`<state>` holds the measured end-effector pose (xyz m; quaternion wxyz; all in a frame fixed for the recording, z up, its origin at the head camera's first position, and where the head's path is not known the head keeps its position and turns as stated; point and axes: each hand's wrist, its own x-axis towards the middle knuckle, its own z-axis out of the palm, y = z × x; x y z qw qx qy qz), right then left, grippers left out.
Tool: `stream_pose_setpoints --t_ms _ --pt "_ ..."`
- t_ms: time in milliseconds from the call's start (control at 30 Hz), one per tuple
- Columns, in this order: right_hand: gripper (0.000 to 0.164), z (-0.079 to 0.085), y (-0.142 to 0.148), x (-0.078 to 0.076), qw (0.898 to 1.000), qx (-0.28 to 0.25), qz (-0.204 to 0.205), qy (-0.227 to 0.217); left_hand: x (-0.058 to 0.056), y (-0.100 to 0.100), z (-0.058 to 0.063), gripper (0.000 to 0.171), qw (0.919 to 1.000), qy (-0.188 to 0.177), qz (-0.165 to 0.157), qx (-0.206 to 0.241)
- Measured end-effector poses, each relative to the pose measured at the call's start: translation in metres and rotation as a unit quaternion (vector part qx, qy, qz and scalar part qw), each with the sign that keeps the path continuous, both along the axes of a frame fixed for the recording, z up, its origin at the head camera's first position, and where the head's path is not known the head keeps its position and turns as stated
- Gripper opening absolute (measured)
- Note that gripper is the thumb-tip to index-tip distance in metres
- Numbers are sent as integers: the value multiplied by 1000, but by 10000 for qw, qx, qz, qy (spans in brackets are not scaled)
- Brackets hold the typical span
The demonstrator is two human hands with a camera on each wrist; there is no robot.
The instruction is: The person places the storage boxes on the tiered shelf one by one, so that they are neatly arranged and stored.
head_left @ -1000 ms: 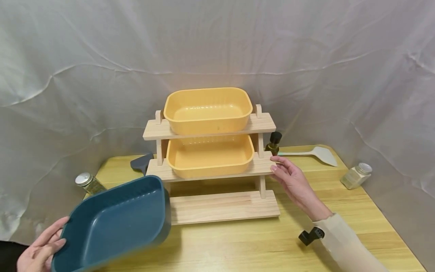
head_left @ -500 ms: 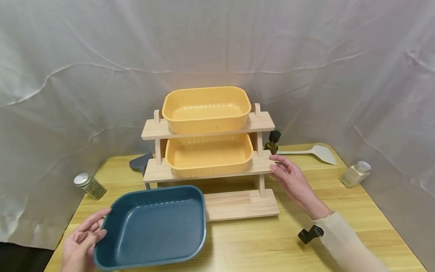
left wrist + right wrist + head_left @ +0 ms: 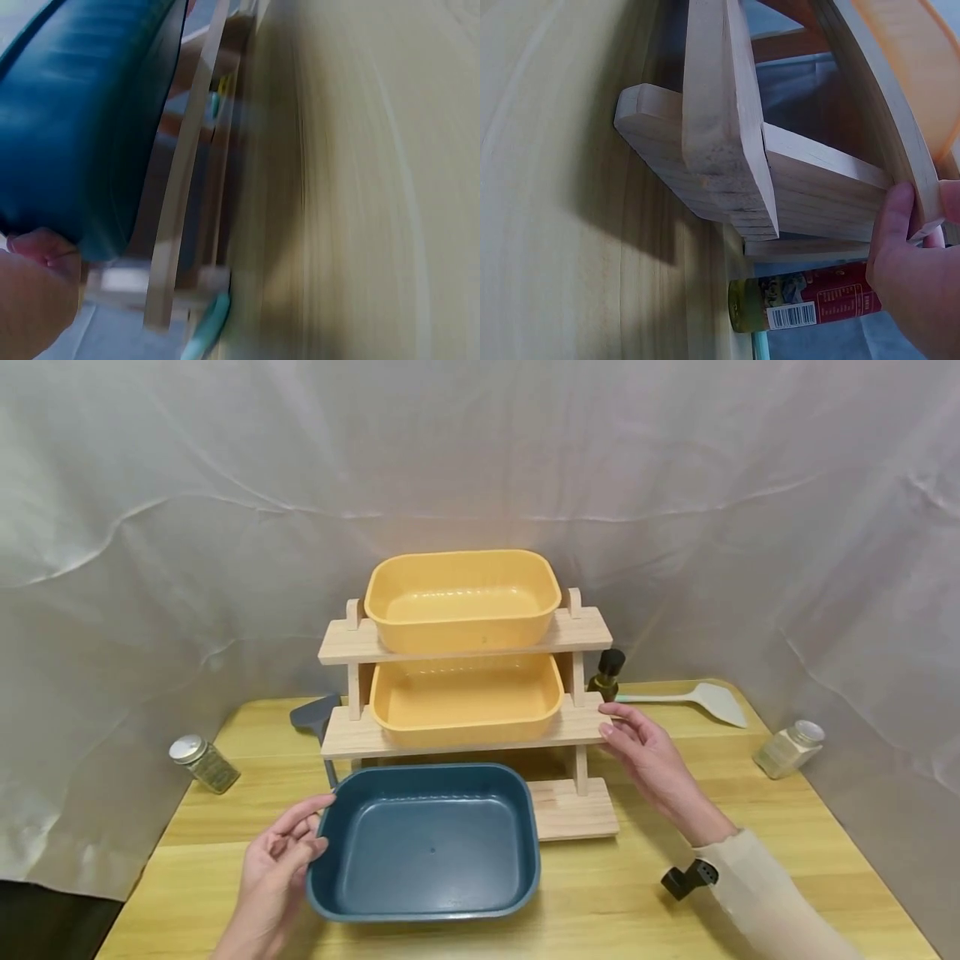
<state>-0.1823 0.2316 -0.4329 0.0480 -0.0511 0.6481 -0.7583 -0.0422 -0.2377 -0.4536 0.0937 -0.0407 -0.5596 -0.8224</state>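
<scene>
In the head view my left hand [image 3: 279, 868] grips the left end of a dark blue plastic bin [image 3: 435, 852], thumb at the rim. The bin is held up in front of the bottom board of a three-tier wooden rack [image 3: 573, 810], covering much of that board. The left wrist view shows the bin's underside [image 3: 75, 127] raised off the table. My right hand [image 3: 656, 768] pinches the right end of the middle board [image 3: 900, 120], fingers above and below it. A yellow bin [image 3: 465, 602] sits on the top tier, another yellow bin [image 3: 465, 697] on the middle tier.
A dark spatula [image 3: 315, 717] lies left of the rack, a white spatula [image 3: 716, 700] behind right. A dark-capped bottle [image 3: 606, 677] stands behind the rack's right side. Spice jars lie at left [image 3: 210, 766] and right [image 3: 787, 749]. Grey curtain surrounds the wooden table [image 3: 600, 910].
My left hand has carried the blue bin rightward, from the left side to the front of the rack's bottom tier, and levelled it. The right hand stays on the middle board.
</scene>
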Motion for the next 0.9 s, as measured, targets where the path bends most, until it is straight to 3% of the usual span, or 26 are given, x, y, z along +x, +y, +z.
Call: stream_pose_setpoints --t_ms 167,400,900 --pt "44 0 1 1 9999 113 -46 -73 -7 21 -1 47 9999 60 -110 107" --pt "39 -3 2 -1 9999 2 -62 -80 -12 43 -3 47 9998 -56 -154 68" --pt "38 -3 1 -1 10000 43 -45 -68 -20 58 -6 46 9988 -445 120 -137"
